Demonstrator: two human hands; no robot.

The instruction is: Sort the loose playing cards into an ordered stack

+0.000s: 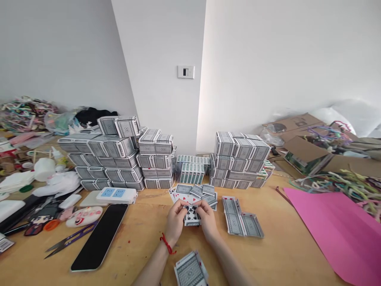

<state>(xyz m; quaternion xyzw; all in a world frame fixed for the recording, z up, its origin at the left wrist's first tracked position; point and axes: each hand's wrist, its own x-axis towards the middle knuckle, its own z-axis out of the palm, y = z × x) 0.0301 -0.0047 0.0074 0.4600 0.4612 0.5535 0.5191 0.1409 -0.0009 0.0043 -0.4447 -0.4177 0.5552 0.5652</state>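
Observation:
My left hand (pixel 176 221) and my right hand (pixel 207 221) are closed on a playing card (pixel 192 215) between them, gripping it by its two sides. Black club marks show on its face, and a grey patterned back shows along its lower edge. Just beyond my fingers lie loose playing cards (pixel 183 189), some face up with red hearts and some folded small. Below, between my forearms, sits a stack of grey-backed cards (pixel 191 271). Right of my right hand are folded card pieces (pixel 233 216) joined in an L shape.
Tall piles of folded-card blocks stand at the left (pixel 111 145) and right (pixel 242 157). Between them are green-backed card packs (pixel 192 171). A phone (pixel 99 238), scissors (pixel 71 239) and a power strip (pixel 116 195) lie left. A pink sheet (pixel 333 230) and cardboard box (pixel 309 157) are right.

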